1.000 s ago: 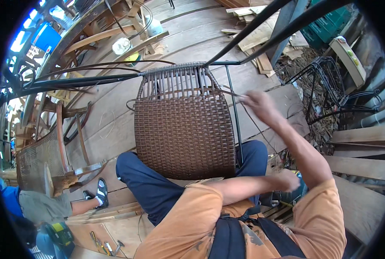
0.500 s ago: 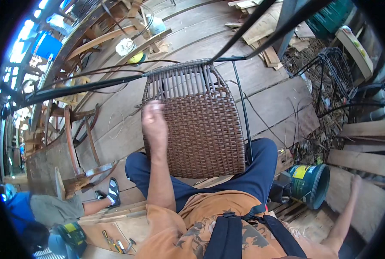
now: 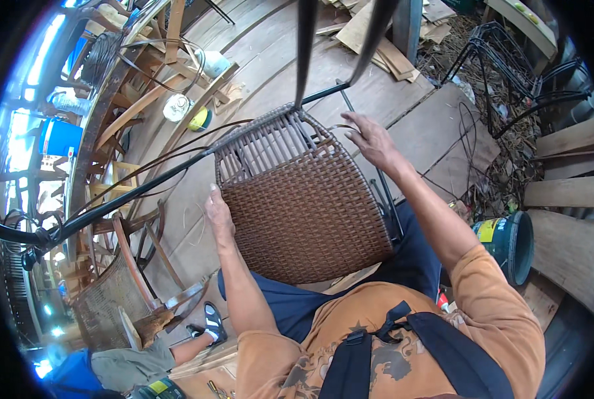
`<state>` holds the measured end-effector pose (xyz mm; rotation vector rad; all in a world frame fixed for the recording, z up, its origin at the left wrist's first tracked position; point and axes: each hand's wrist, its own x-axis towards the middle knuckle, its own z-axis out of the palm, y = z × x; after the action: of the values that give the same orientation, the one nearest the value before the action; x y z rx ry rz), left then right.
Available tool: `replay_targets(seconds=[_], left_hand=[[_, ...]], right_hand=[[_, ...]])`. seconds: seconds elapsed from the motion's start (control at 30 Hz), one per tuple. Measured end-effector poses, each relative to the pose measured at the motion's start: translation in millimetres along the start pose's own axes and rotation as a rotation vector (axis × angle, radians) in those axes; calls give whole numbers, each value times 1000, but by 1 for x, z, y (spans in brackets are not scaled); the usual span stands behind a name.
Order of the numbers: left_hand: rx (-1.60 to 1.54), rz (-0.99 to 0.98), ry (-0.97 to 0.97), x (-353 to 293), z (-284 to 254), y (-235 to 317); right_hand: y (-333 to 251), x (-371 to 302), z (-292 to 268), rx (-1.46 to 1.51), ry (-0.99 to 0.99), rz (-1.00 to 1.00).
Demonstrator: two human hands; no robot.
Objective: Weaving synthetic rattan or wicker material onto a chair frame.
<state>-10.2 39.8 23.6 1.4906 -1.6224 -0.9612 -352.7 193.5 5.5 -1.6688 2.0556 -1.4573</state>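
In front of me, between my knees, is a chair frame (image 3: 157, 181) of black metal tube with a brown wicker panel (image 3: 303, 213). The weave is dense on the near part; at the far end, lengthwise strands (image 3: 264, 143) show bare with gaps. My left hand (image 3: 218, 211) is at the panel's left edge, fingers closed; what they hold, if anything, is hidden. Just off the right edge is my right hand (image 3: 371, 141), its thumb and forefinger apart. A loose brown strand (image 3: 337, 126) runs from the edge toward these fingers.
Wooden chair frames (image 3: 134, 259) stand at left, near a blue bucket (image 3: 61, 137). Another person's sandalled foot (image 3: 213, 322) is at lower left. Boards (image 3: 377, 50) lie at the back, a black metal frame (image 3: 503, 73) far right, a green bucket (image 3: 522, 246) on the right.
My right hand has come in from far right to the panel's right edge. My left hand has shifted off the weave to the left edge. The view has turned and the panel appears tilted.
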Motion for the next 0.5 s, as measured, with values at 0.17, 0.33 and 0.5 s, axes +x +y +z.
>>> replay_targets(seconds=[0.17, 0.33, 0.5], left_hand=[[-337, -67, -135, -4, -14, 8], [-363, -73, -161, -8, -12, 15], [-365, 76, -140, -7, -5, 8]], right_hand=[[0, 40, -5, 246, -380, 117], [10, 73, 35, -44, -663, 27], [12, 67, 53, -104, -131, 113]])
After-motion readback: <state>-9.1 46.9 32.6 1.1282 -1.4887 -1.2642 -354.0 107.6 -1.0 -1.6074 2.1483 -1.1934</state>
